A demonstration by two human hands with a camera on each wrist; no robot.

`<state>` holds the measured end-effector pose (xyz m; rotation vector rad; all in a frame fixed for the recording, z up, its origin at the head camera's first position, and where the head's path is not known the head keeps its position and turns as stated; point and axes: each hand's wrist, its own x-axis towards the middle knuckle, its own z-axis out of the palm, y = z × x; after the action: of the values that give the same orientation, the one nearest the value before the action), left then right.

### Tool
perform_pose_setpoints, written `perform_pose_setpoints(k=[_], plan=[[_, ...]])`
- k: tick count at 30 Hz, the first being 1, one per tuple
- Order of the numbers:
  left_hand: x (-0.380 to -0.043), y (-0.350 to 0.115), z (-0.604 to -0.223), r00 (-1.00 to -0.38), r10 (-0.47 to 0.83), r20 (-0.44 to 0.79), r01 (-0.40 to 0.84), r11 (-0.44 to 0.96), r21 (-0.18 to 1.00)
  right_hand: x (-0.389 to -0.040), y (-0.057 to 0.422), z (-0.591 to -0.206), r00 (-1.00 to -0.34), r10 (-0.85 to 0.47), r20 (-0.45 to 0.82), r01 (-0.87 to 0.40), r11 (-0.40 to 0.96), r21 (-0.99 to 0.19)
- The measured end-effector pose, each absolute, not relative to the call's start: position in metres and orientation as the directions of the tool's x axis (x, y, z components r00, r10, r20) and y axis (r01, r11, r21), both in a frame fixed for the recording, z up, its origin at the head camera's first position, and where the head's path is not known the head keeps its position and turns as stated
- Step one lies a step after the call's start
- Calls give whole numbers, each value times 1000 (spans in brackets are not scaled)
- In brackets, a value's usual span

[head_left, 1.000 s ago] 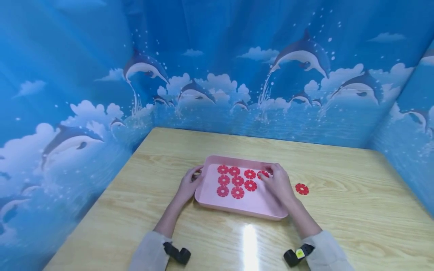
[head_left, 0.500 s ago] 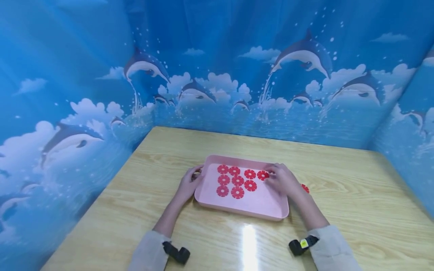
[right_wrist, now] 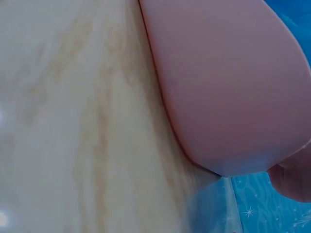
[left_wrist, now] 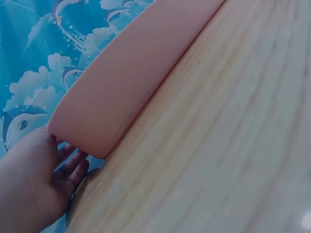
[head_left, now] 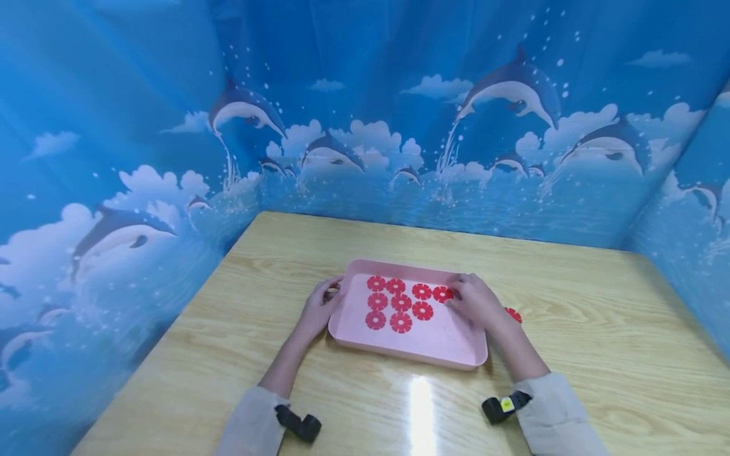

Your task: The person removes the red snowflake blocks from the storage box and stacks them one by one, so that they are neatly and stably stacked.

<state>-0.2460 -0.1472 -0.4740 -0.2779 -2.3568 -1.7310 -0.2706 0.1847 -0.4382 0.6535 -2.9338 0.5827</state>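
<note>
A shallow pink tray [head_left: 393, 345] lies on the table, bearing several red notched discs [head_left: 401, 302] with holes in their centres. My left hand [head_left: 317, 310] grips the tray's left wall near the far corner. The left wrist view shows its curled fingers [left_wrist: 73, 167] outside that wall. My right hand [head_left: 478, 305] reaches over the tray's right wall, fingertips right at the rightmost red disc [head_left: 441, 294]; I cannot tell whether they pinch it or hold the wall. In the right wrist view, only a bit of that hand [right_wrist: 294, 179] shows at the tray's corner.
One more red disc [head_left: 514, 315] lies on the table outside the tray, partly hidden behind the right wrist. The wooden table [head_left: 599, 329] meets a blue dolphin-print curtain [head_left: 365, 95] at its back and sides. Black wrist cameras sit on both sleeves.
The right hand has drawn back slightly to the right, uncovering more of the rightmost disc in the tray, and its wrist now covers part of the loose disc. The left hand stays put.
</note>
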Motion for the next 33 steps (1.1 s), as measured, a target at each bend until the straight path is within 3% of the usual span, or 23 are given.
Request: perform_pose_setpoints(k=[12,24,33], plan=[[-246,-146,-473,-969,23,246,241,305,922,-272,187,-441,-876,-447,184,-483,802,-351],[-246,-146,-472,-967,23,254,248,316,916,-272,187,-441,-899,-403,169,-436,793,-425],[-246,-145,-471,-973,17,230,224,309,924,-268,187,-439,-883,-407,234,-469,746,-473]])
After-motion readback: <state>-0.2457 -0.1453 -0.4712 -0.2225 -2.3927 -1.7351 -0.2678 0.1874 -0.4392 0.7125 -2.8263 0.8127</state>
